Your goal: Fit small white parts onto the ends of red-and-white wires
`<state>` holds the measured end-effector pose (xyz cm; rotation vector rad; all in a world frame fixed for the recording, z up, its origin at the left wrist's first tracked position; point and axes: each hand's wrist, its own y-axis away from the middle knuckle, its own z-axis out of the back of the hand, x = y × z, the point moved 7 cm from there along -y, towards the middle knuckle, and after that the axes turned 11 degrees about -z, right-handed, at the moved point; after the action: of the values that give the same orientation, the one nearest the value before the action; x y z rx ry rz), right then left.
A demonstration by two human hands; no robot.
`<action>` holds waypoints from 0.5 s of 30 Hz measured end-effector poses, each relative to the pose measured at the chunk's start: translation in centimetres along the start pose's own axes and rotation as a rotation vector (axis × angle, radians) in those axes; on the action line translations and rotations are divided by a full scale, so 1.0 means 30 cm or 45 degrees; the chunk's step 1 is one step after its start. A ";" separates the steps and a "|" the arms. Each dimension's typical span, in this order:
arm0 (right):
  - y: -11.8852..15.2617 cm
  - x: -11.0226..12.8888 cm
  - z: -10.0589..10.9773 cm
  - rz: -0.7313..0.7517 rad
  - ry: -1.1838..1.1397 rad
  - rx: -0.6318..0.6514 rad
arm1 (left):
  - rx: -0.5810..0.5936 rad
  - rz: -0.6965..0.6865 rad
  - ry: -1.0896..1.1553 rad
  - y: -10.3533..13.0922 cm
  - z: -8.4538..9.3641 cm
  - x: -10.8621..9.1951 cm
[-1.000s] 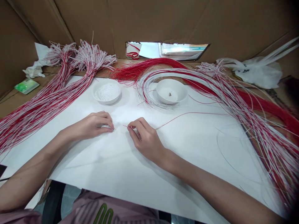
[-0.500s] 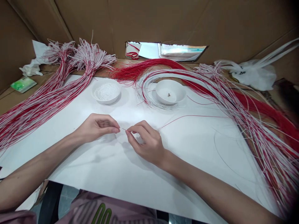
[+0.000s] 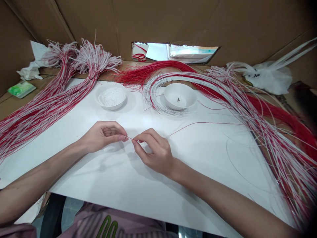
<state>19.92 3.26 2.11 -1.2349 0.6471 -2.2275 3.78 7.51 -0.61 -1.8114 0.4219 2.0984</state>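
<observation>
My left hand (image 3: 107, 135) is closed in a pinch, a tiny white piece (image 3: 126, 136) just showing at the thumb and forefinger tips. Its exact kind is too small to tell. Facing it, my right hand (image 3: 155, 148) pinches a thin red wire (image 3: 195, 123) close to its end. The wire's tip spans the small gap between the hands and meets the white piece. Behind the right hand the wire runs off toward the right. Beyond the left hand stands a white bowl (image 3: 99, 102) of small white bits.
A second white bowl (image 3: 182, 105) holds a small dark scrap. Red and white wire bundles with white-tipped ends (image 3: 96, 58) lie at left, another bundle (image 3: 264, 132) at right. Loose red wires (image 3: 170, 64) lie along the back. A plastic bag (image 3: 271, 79) and cardboard walls (image 3: 173, 19) border the table.
The gap between the red wire's tip and my left fingertips has closed; the tip now reaches the white piece. Both hands keep their pinches. The view has shifted slightly.
</observation>
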 end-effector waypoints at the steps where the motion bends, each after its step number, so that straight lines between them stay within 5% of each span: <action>1: 0.001 0.000 0.000 0.006 -0.001 0.003 | 0.004 0.002 0.005 0.001 -0.001 0.000; 15: 0.002 0.000 0.000 0.007 0.001 0.002 | 0.015 0.019 0.025 0.005 -0.001 0.001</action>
<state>19.93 3.24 2.07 -1.2305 0.6483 -2.2235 3.73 7.36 -0.64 -1.8290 0.4530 2.0855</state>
